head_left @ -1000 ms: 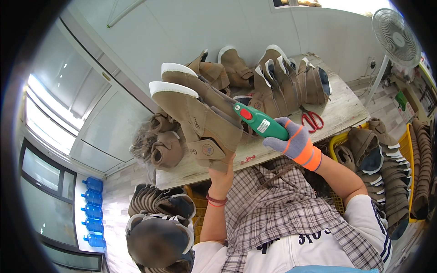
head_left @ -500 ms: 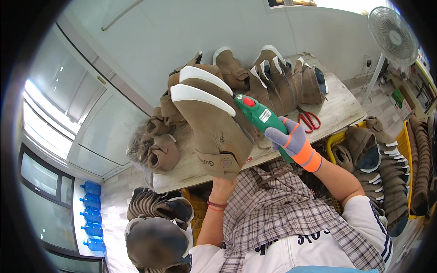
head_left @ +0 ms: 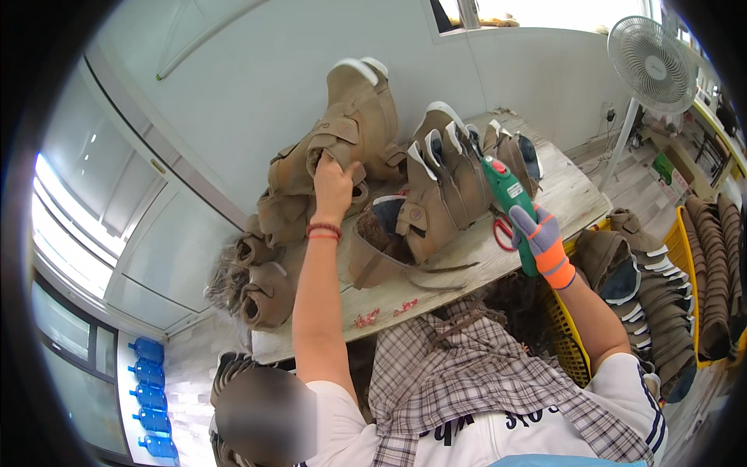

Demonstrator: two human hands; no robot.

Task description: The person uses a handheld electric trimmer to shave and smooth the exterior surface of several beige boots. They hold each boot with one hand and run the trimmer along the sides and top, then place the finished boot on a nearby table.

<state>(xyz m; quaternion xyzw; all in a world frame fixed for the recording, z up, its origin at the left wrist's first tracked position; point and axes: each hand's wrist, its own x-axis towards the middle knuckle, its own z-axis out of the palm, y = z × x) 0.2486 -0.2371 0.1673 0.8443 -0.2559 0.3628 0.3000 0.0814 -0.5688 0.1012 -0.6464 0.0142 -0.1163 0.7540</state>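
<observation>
My bare left hand (head_left: 334, 189) reaches over the table, its fingers closed at the shaft of a brown boot (head_left: 352, 117) with a white sole edge. That boot stands toe up at the back of the table, with a second white-edged toe close behind it. My right hand (head_left: 537, 233), in a purple and orange glove, is wrapped round a green handheld power tool (head_left: 507, 188) with a red button. The tool's tip is close to a row of brown boots (head_left: 445, 187); I cannot tell whether it touches them. A fur-lined boot (head_left: 377, 249) lies near the table's front edge.
Red-handled scissors (head_left: 504, 233) lie partly behind the tool on the worn table (head_left: 327, 323). Rolled boot uppers (head_left: 268, 294) sit at its left end. Yellow baskets (head_left: 572, 342) of stacked boot parts stand at right. A fan (head_left: 652, 66) rises beyond.
My left hand has carried the boot from the table's front up to the back left. My right hand and the green tool have moved right, away from that boot.
</observation>
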